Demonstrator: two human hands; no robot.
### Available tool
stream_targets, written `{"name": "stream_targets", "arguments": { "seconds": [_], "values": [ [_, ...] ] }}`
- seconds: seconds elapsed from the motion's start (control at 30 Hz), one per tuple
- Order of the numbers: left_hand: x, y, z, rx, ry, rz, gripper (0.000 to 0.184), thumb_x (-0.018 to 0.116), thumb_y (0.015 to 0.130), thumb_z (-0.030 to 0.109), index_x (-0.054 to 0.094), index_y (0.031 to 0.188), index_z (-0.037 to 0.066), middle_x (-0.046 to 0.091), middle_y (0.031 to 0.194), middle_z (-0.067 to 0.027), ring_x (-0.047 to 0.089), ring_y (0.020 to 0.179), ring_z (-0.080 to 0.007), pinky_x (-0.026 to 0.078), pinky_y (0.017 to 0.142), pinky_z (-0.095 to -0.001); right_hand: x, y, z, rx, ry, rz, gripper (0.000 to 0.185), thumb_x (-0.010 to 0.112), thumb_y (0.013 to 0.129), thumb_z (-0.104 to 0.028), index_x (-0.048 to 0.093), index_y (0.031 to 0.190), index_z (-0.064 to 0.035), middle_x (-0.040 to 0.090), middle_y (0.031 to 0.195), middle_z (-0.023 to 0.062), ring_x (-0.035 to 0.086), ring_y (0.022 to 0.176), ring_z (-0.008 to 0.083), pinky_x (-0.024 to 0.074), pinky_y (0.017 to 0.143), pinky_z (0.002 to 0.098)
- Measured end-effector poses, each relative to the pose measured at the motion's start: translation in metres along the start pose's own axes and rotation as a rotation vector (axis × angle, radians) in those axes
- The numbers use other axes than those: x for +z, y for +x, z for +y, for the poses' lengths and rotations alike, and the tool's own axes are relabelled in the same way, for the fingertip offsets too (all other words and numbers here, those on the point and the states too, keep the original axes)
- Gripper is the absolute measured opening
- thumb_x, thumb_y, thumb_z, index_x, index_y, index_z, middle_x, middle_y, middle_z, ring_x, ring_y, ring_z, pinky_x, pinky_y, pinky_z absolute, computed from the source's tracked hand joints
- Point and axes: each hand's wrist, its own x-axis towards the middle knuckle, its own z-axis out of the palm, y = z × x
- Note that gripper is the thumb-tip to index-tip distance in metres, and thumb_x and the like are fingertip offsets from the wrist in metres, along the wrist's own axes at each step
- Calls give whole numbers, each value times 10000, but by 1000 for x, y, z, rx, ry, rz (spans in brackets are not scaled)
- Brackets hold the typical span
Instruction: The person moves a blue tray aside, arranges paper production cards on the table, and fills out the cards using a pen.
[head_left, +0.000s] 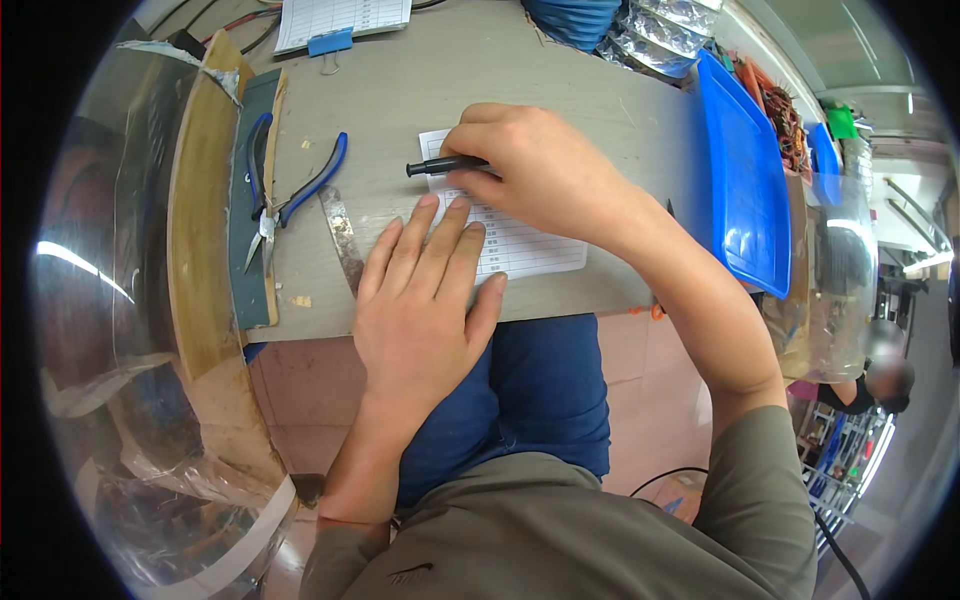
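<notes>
Shirt [600, 530] foremost, the right hand [530, 165] pinches the pen [435, 166], its long axis crosswise over the far left of the paper [545, 256], visible end pointing left. Just nearer, the left hand [418, 300] rests flat, fingers extended; pliers [266, 224] lie further left.

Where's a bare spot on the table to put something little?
Try the table between the right hand and blue tray, or between that hand and the clipped papers. It's crowded leftward, with pliers and a metal strip, and around the left hand and paper.
</notes>
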Motion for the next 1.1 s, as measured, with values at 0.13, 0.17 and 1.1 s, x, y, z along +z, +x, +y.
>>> {"name": "stream_targets", "arguments": {
  "seconds": [0.13,0.17,1.1],
  "values": [
    [-1,0,0,-14,-1,-17,401,743,922,275,720,1259,59,686,1386,-107,582,1383,-315,421,1162,-500,2,6,0,-40,-60,-17,188,725,882,-155,768,1010,-24,724,962,129,722,913,366,588,812,469],
    [-1,0,0,-16,6,-17,402,743,922,278,720,1259,60,687,1383,-106,581,1384,-314,421,1162,-498,1,7,0,-41,-77,-27,180,719,882,-156,767,993,-22,723,954,130,723,901,367,589,803,472],
    [5,-2,7,-266,-434,52,392,731,935,270,722,1245,30,691,1396,-109,580,1394,-288,413,1179,-474,-14,0,29,176,-287,218,179,630,935,-154,703,1009,-9,707,986,201,702,930,409,565,837,514]
  ]
}}
